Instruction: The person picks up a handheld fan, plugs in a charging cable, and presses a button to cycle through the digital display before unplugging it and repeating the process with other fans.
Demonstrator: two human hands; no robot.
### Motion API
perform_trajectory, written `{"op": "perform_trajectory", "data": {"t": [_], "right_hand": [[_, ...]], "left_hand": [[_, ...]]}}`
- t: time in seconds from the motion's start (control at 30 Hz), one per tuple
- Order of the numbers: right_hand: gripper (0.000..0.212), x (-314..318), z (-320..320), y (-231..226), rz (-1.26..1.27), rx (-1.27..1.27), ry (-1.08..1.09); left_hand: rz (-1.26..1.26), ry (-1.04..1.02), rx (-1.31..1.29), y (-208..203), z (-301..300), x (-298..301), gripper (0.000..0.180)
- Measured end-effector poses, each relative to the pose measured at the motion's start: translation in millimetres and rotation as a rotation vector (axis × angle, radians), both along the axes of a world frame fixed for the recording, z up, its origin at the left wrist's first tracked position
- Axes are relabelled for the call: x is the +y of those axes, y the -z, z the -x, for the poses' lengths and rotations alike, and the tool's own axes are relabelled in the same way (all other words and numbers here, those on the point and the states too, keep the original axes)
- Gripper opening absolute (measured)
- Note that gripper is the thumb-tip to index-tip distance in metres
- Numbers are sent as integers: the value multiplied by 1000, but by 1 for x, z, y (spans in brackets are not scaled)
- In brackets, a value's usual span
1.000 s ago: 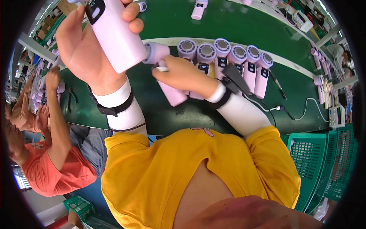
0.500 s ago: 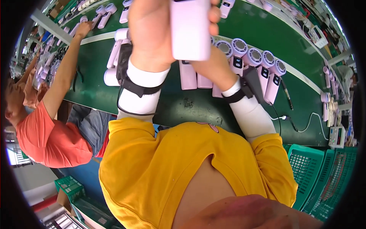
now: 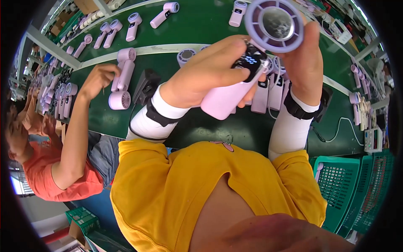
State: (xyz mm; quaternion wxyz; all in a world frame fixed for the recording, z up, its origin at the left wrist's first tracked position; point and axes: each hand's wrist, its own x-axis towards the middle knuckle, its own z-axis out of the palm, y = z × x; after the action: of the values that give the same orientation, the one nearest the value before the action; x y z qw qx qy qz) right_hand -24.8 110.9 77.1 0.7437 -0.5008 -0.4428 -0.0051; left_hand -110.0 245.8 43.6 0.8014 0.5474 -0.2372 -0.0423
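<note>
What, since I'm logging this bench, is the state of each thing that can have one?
Fan: held tilted; spinning or still unclear.
Fan screen: lit.
Left hand: closed around the fan.
Right hand: raised beside the fan's head; grip unclear.
Fans at the back: lying on the green table.
Green basket: open-topped.
Co-worker's hand: fingers bent.

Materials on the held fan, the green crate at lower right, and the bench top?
Fan: likely molded plastic; smooth, satin pink body. Its disc reflects like a mirror: metal or plated plastic, can't tell.
Crate: probably plastic, semi-gloss green, with regular grid holes.
Bench top: green, soft sheen with blurred highlights; maybe rubber mat or coated board.
</note>
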Motion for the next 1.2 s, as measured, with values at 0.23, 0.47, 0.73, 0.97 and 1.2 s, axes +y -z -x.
{"op": "perform_trajectory", "data": {"t": [0.23,0.47,0.73,0.97,1.2], "right_hand": [[41,7,-35,5,-479,-373,-481],[42,-25,21,-11,-191,274,142],[51,-22,27,-10,-126,285,-3],[59,-32,18,-8,63,-167,166],[41,-50,14,-16,71,-303,155]], "left_hand": [[-284,-225,45,1,8,-10,48],[-759,-896,-991,15,-5,-21,52],[-811,-656,-1061,16,-16,-14,60],[-111,146,108,-14,21,-15,55],[210,-536,-632,-29,81,-6,42]]}}
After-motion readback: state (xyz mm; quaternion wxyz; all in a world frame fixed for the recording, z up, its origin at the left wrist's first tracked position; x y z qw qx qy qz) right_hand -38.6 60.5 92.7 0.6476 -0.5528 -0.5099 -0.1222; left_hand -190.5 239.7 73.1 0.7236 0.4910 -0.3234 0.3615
